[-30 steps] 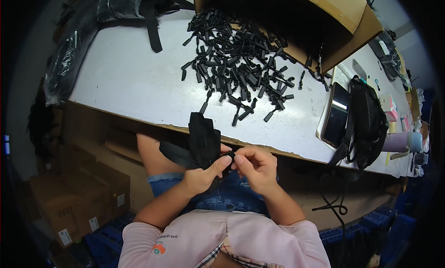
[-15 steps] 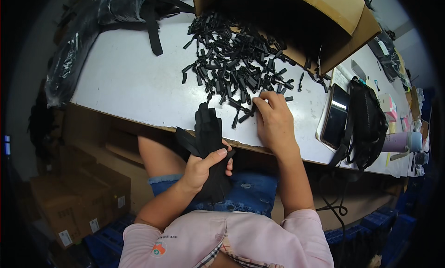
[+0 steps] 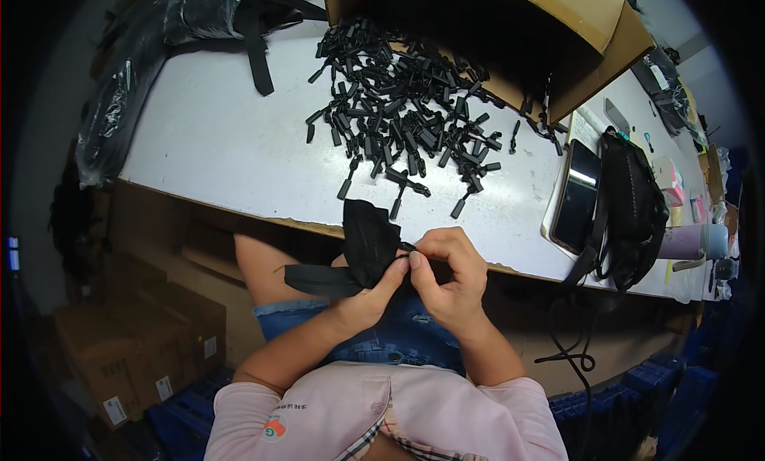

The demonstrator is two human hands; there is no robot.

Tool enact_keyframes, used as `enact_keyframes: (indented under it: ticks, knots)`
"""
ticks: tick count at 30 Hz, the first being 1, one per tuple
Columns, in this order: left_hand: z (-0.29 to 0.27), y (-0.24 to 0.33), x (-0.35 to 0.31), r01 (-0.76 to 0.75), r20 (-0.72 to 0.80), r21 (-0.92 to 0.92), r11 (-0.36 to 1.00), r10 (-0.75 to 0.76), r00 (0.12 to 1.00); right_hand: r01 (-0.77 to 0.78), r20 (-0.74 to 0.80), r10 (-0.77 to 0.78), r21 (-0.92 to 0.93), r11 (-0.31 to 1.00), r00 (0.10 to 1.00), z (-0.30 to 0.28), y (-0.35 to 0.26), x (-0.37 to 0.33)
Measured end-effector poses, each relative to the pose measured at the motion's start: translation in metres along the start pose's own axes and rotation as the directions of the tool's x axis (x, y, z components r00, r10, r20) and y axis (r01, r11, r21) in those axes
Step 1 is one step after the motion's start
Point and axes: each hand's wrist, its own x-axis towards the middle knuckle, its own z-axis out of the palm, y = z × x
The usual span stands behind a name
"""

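Observation:
My left hand (image 3: 363, 308) is closed on a bundle of black fabric pieces (image 3: 369, 242) above my lap, just off the table's front edge. One flap of the fabric sticks out to the left. My right hand (image 3: 453, 279) meets it there, thumb and forefinger pinching a small black zipper pull (image 3: 408, 247) against the fabric's right side. Most of that pull is hidden by my fingertips. Beyond my hands, a heap of similar black zipper pulls (image 3: 406, 102) with cord loops spreads over the white table (image 3: 231, 134). A few lie loose near the front edge.
An open cardboard box (image 3: 594, 78) stands on its side behind the heap. To the right are a phone (image 3: 577, 196), a black pouch (image 3: 629, 214) and a purple bottle (image 3: 684, 243). Plastic-wrapped black goods (image 3: 119, 118) lie at the left, cartons (image 3: 143, 349) below on the floor.
My right hand has come back from the heap to my left hand, bringing a zipper pull. The black fabric has been turned, and its flap now points left.

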Motion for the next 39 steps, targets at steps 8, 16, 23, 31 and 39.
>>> enact_keyframes:
  ticks: [8,16,23,31,39]
  knots:
    - [-0.004,0.003,0.000,-0.139,-0.016,0.191,0.972,0.145,0.989,0.184,0.121,-0.158,-0.253,0.950,0.980,-0.003,-0.003,0.002]
    - [-0.003,-0.008,-0.010,-0.001,-0.069,-0.057,0.998,-0.003,0.998,0.171,0.134,-0.151,-0.160,0.972,0.979,-0.002,-0.005,0.003]
    - [-0.009,-0.003,-0.009,-0.065,0.001,0.060,0.996,0.065,0.998,0.300,0.214,-0.256,-0.207,0.931,0.943,-0.003,-0.004,0.005]
    - [-0.007,0.010,-0.004,0.165,0.059,-0.430,0.888,-0.155,0.986,-0.368,0.207,0.305,0.455,0.811,0.929,0.005,-0.001,-0.012]
    - [-0.011,0.015,-0.004,0.194,0.063,-0.405,0.894,-0.184,0.981,-0.551,0.401,0.379,0.634,0.543,0.834,0.003,0.005,-0.011]
